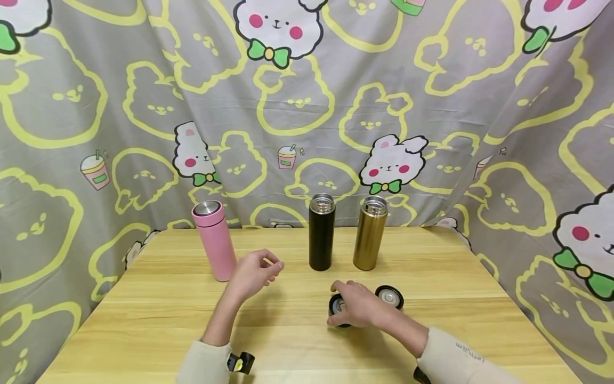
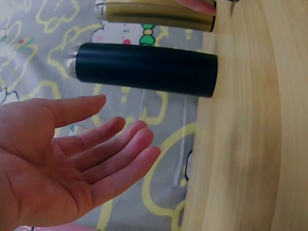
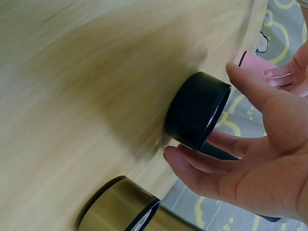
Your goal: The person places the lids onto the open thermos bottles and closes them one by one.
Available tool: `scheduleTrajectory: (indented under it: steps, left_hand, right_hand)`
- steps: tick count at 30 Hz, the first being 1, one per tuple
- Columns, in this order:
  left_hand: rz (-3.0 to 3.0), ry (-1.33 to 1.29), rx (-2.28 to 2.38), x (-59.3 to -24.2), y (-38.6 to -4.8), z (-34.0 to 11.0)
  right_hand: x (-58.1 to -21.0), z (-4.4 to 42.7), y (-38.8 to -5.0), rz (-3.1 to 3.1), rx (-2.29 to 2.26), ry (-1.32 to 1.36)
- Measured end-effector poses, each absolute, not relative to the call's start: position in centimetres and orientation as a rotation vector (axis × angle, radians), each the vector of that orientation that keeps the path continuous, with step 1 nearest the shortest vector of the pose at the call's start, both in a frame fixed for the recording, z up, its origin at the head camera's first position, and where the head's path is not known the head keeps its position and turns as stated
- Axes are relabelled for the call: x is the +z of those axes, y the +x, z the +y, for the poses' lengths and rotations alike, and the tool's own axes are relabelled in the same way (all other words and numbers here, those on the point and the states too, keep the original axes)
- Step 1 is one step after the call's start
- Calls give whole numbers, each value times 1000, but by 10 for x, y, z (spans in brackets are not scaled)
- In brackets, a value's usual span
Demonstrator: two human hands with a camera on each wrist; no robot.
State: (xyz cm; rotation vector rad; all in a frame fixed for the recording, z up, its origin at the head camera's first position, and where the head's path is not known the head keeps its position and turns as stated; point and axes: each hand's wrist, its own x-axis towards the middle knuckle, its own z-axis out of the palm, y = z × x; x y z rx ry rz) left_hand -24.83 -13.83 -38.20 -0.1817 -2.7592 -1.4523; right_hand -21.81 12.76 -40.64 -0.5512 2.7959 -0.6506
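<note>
My right hand (image 1: 357, 305) is spread around a black bottle lid (image 3: 197, 110) that sits upside down on the table. In the right wrist view the thumb stands a little off the lid's rim, and the fingers lie close to its other side; whether they touch is hard to tell. Just right of it lies a gold lid (image 3: 118, 204), inner side up. My left hand (image 1: 254, 274) hovers over the table with loosely bent fingers and nothing in them, beside a pink thermos (image 1: 217, 245) with its lid on. A lidless black thermos (image 1: 321, 234) stands upright further back.
A lidless gold thermos (image 1: 370, 234) stands upright to the right of the black one. The wooden table (image 1: 288, 341) ends at a patterned curtain (image 1: 297, 117) that hangs behind and along both sides.
</note>
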Motion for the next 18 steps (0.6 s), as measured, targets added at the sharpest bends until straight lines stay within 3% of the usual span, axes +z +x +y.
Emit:
scheduleTrajectory:
  steps: [18]
  left_hand:
    - [-2840,-219,-1428,-387,-250,-131]
  right_hand:
    - [-407,126,-219,2762,-632,-542]
